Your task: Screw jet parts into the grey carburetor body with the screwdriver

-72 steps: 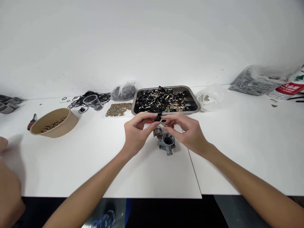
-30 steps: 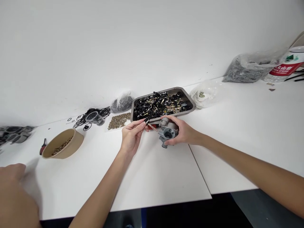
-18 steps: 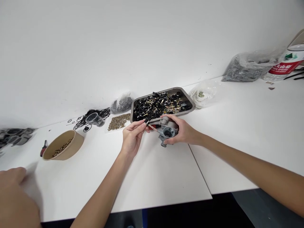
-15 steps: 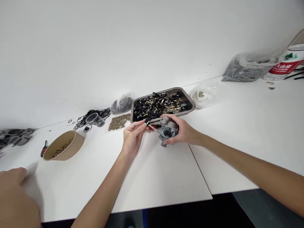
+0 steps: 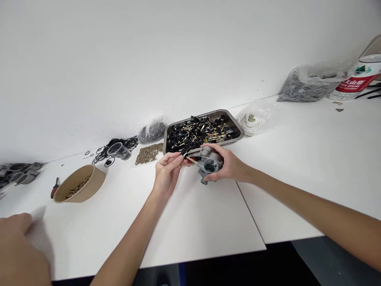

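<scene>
1. Head camera, from my grip outward: my left hand pinches a black cap between thumb and fingers, a thin brass-coloured rod sticking out of it to the right.
2. My right hand clasps a grey metal carburetor body from its right side, round bore facing up towards me; I cannot tell whether it touches the table.
3. The rod's tip is right by the carburetor body; contact is too small to make out.
4. Just behind, partly covered, is a red object.
5. Beyond my hands is a metal tray heaped with black and brass-coloured parts.
6. Left of it are small brass-coloured fittings, a bag of dark pieces, black rubber rings, a tilted clear cup and a beige bowl.
7. Right of it are a clear bag, then a bag of grey parts and a red-labelled bottle.
8. Another person's hand shows at the lower left, over the white table.
</scene>
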A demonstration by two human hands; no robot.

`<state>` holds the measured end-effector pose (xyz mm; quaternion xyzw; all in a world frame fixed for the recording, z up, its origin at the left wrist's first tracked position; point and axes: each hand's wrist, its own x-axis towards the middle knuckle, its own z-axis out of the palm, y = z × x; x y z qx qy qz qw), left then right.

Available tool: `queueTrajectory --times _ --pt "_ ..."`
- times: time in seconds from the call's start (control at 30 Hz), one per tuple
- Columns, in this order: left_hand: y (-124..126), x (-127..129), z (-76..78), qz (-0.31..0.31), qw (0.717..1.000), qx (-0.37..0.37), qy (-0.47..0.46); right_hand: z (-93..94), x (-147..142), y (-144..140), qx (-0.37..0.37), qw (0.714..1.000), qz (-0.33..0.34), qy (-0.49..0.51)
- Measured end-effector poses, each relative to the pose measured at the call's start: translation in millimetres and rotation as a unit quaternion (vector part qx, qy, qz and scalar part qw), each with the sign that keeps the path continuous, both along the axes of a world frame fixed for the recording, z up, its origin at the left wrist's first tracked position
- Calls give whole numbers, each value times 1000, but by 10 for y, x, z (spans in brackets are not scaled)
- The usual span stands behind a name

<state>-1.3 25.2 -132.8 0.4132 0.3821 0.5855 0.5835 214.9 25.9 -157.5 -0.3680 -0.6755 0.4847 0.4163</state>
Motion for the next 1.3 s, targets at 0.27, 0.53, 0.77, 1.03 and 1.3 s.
queueTrajectory --times 0.27,0.53,0.77,1.03,1.3 --pt "-44 37 -15 -30 999 -16 34 -5 4 2 3 1000 -1 11" --pt "-91 90 -37 -62 997 -20 52 -18 -9 -1 -15 999 10 32" --pt "-128 131 -24 -84 994 -4 66 12 -15 -13 -11 1000 -3 6" --pt "-82 38 7 -132 984 -9 118 -6 -2 -11 0 1000 10 -6" --pt "-28 -60 31 -158 963 15 216 -4 1 -16 3 999 32 -25"
